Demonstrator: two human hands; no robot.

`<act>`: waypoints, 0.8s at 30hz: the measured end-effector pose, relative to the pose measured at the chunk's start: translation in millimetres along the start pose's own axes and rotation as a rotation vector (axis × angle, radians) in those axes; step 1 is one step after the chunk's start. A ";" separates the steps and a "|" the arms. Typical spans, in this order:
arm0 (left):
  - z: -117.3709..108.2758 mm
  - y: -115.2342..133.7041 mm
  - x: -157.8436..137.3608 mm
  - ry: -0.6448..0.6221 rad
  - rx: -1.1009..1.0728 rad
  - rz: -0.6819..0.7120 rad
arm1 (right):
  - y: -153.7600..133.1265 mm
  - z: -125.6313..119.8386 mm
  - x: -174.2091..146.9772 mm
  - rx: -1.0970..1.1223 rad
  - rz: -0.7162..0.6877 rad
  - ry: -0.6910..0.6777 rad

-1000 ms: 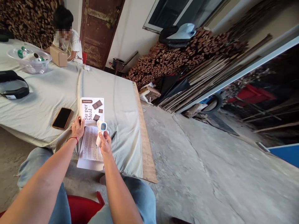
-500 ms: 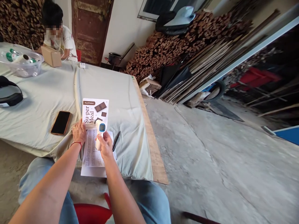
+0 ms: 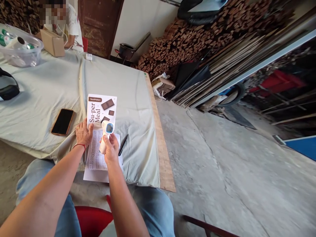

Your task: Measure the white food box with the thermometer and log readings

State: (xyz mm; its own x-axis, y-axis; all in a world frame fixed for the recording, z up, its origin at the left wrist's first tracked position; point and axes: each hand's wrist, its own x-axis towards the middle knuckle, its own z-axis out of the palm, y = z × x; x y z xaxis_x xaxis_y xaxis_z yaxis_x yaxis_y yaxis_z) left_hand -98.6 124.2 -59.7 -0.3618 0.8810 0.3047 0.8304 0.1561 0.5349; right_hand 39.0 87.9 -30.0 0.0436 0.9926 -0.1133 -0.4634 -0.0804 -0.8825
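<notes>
Blue denim covers the knees point(image 3: 158, 207) nearest the camera, with a red chair point(image 3: 92, 219) between them. Just beyond, white paper point(image 3: 95, 174) juts past the near edge of the table, a sheet point(image 3: 96, 158) of fine text on top. Above the sheet, the right hand point(image 3: 110, 148) is wrapped around the handle of a white thermometer point(image 3: 106, 130). Its head juts out past the thumb and fingers, on their far side, blue-rimmed screen point(image 3: 110, 128) facing the camera. That head overlaps the lower right corner of a white box point(image 3: 101, 108); whether they touch, I cannot tell. The left hand point(image 3: 84, 134) is at the box's lower left corner, thumb over its face and fingers along its side; whether it grips or only steadies is unclear. Just right of the right hand lies a black pen point(image 3: 123, 144). Left of the left hand, a phone point(image 3: 63, 121) lies dark-screened on the pale cloth point(image 3: 134, 108). Farther off are a headset point(image 3: 8, 89), a clear tub point(image 3: 22, 57) of bottles and a carton point(image 3: 52, 42), with a person point(image 3: 75, 26) behind it. Past the table stand a pot point(image 3: 125, 51) and stacked logs point(image 3: 177, 46).
</notes>
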 end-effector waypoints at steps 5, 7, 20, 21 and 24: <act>-2.5 2.6 -0.1 -0.004 0.003 -0.015 | -0.7 -1.2 0.2 -0.020 -0.024 0.002; -3.2 3.6 -0.2 -0.009 0.003 -0.026 | -0.5 -3.3 0.6 -0.031 -0.015 -0.006; -6.9 8.5 0.0 -0.014 -0.034 -0.039 | -46.9 -151.0 32.1 -1.128 -0.419 0.313; -6.7 8.7 -0.2 -0.015 -0.039 -0.038 | -49.4 -165.0 35.2 -1.236 -0.403 0.323; -7.2 9.9 -1.0 -0.029 -0.051 -0.034 | -51.1 -188.5 39.5 -1.421 -0.453 0.309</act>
State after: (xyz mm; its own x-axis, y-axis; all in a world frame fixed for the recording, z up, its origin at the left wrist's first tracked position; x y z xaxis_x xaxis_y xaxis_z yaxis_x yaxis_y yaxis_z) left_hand -93.1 121.6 -49.1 -0.3767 0.8883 0.2627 0.7947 0.1642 0.5844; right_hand 231.2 114.1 -75.4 0.2046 0.9143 0.3496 0.8406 0.0190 -0.5414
